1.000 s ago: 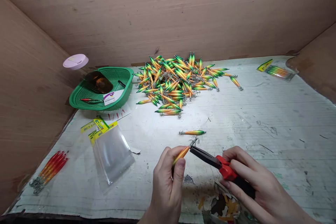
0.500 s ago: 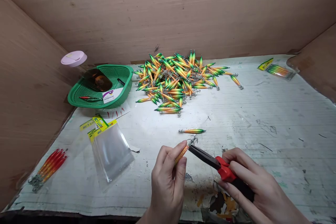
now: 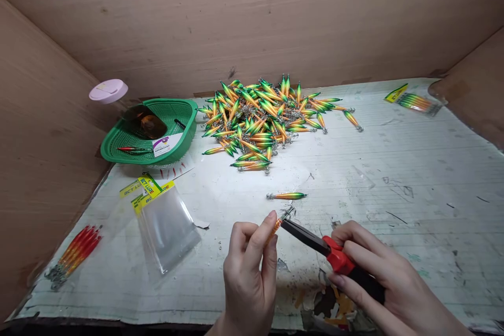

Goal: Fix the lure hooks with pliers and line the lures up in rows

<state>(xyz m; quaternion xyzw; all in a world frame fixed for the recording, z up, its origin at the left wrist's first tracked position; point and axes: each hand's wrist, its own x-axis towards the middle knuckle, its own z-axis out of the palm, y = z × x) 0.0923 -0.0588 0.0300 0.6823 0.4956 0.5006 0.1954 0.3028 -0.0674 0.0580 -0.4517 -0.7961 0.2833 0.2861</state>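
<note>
Over at the back of the table [image 3: 394, 168] lies a heap of squid jigs [image 3: 258, 139]; just left, a basket [image 3: 134, 159] with a tumbler [image 3: 153, 126] in it; well right, a packet of jigs [image 3: 418, 102]. Packaging bags [image 3: 171, 236] lie before the basket, a jig bundle [image 3: 79, 249] left of those, one loose jig [image 3: 287, 196] between heap and left hand [image 3: 251, 273].

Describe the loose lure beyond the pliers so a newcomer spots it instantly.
Find the heap of lures at the back of the white covering. Come forward to the pliers in the right hand: the loose lure lies just beyond them. Unlike the heaped ones, it lies alone, green end pointing right.
</note>
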